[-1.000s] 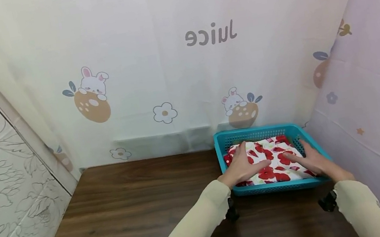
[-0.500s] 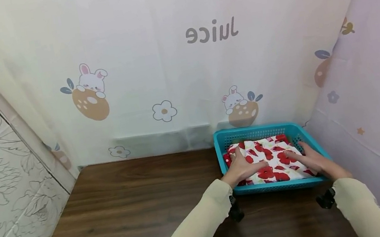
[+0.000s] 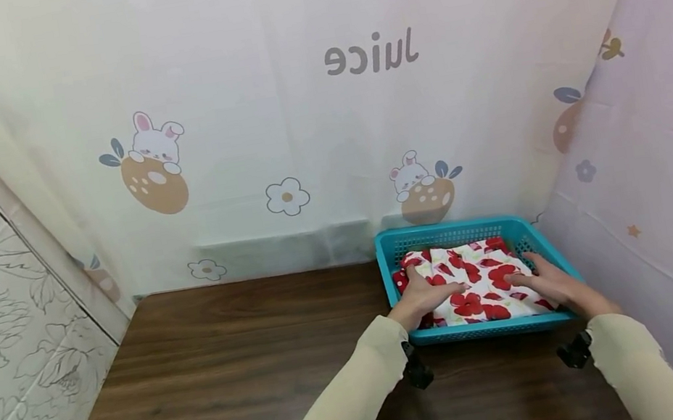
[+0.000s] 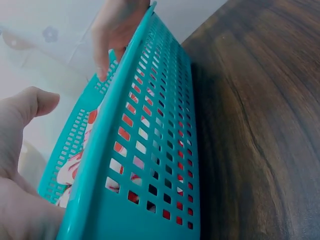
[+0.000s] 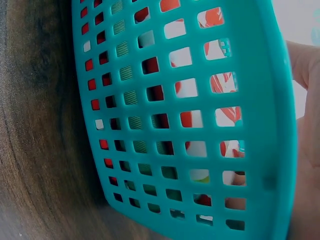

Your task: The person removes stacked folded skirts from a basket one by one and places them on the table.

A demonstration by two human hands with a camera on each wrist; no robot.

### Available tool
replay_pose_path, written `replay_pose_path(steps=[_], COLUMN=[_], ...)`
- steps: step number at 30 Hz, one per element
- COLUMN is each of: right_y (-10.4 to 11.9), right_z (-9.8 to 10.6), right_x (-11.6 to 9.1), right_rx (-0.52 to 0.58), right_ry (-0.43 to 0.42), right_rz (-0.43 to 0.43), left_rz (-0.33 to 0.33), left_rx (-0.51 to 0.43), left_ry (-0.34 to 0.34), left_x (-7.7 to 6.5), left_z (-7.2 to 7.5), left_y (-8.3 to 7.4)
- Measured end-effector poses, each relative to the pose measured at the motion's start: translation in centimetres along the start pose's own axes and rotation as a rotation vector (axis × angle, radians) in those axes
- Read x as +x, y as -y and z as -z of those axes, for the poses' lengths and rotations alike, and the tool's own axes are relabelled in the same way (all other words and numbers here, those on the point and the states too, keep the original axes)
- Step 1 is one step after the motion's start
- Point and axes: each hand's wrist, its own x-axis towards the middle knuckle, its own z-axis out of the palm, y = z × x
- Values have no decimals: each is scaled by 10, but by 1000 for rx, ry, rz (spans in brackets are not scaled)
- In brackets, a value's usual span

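A teal plastic basket [image 3: 494, 328] with perforated walls stands on the table at the right. Inside lies a folded white cloth [image 3: 478, 272] printed with red flowers. My left hand [image 3: 418, 298] reaches over the near-left rim, fingers spread along the cloth's left side. The right hand [image 3: 556, 282] comes in from the near-right corner, its thumb extended toward the cloth. In the left wrist view my left thumb [image 4: 31, 102] stands apart from the basket wall. Some right-hand fingers [image 5: 237, 178] show through the holes in the right wrist view. Most fingertips are hidden by the basket or cloth.
A dark wooden table [image 3: 217, 376] extends left of the basket. Behind hangs a pale printed curtain [image 3: 269, 118], and another [image 3: 635, 177] closes in on the right. Red dotted fabric [image 3: 400, 279] peeks out at the basket's left side.
My left hand has drawn a little down and back, away from the far side of the cloth. The right hand and basket hardly moved; the head view shifted slightly.
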Motion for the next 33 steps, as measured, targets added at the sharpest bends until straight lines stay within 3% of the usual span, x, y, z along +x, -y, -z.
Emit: replay_pose_path(steps=[4, 11, 19, 33], right_y=[0, -4, -7, -14], right_z=[-2, -3, -4, -12], right_x=[1, 1, 8, 12], right_rx=[-4, -5, -20, -8], right_ry=[-2, -8, -27, -72], right_rz=[12, 36, 76, 146], left_rz=[-22, -83, -78, -154], left_rx=[-30, 10, 32, 67], left_ry=[17, 131, 112, 198], left_x=[4, 10, 18, 17], left_z=[-1, -3, -3, -1], left_y=[1, 3, 4, 9])
